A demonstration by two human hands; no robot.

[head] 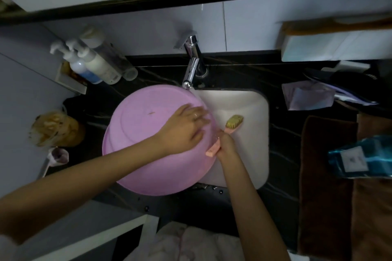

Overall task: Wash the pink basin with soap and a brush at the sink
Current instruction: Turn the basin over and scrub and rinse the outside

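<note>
Gripping the brush by its handle, our right hand holds it over the sink. Our left hand lies flat, fingers straight, on the upturned pink basin, which covers the sink's left side.

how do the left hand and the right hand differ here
The left hand lies with fairly straight fingers on the overturned pink basin; the right hand is curled round the brush. The left hand is on the basin's base; the right hand is beside its rim, over the white sink. Both are bare and close together.
</note>
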